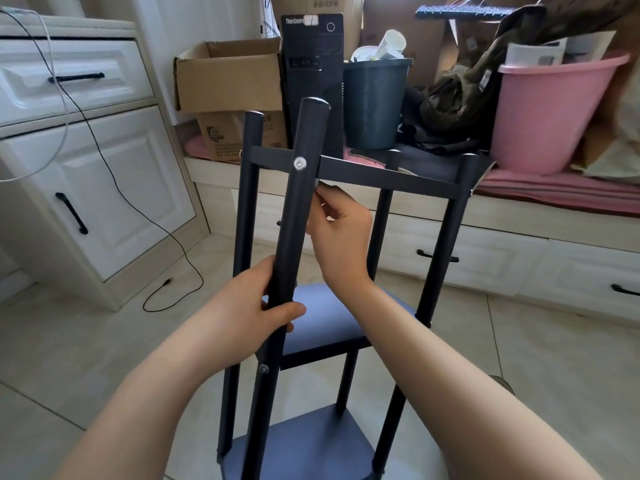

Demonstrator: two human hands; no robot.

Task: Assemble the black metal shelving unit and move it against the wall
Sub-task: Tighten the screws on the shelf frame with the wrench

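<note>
The black metal shelving unit [391,174] stands on the tiled floor in front of me, with round black legs and dark shelves at three levels. My left hand [256,306] grips the near front leg [304,188] around its middle. A silver bolt head [300,163] shows on this leg where the top shelf frame meets it. My right hand [341,230] reaches behind that leg just under the top frame, with its fingertips pinching something small and pale that I cannot make out. A second bolt [264,368] sits lower on the same leg.
A white cabinet [86,168] with black handles stands at the left, and a black cable [166,233] trails over the floor. Behind the unit a low bench carries cardboard boxes [228,77], a black computer tower [311,64], a dark bin [375,102] and a pink tub [547,112].
</note>
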